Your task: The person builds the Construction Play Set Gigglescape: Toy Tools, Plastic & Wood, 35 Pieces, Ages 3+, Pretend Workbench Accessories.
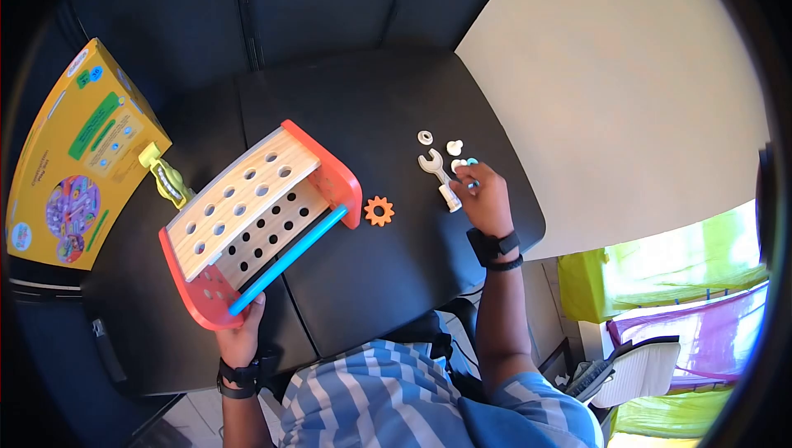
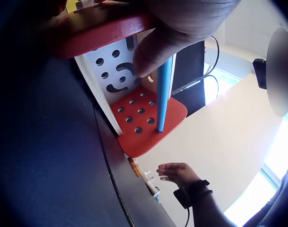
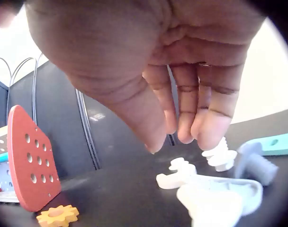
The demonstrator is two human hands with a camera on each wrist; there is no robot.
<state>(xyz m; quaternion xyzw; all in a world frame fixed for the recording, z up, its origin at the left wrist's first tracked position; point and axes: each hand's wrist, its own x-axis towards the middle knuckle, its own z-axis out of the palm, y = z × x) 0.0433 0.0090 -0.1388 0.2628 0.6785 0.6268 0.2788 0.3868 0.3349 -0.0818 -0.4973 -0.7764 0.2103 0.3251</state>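
At the table, your left hand grips the workbench. Your right hand hangs loose above a white screw.

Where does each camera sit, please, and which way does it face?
Head: on the head, facing forward and down at the toy bench, left hand, right hand and striped shirt.
Left wrist: worn there, facing across the toy bench; left hand close, right hand beyond.
Right wrist: worn there, facing white toy pieces; right hand fills the top.
Head and right wrist views share the orange gear.
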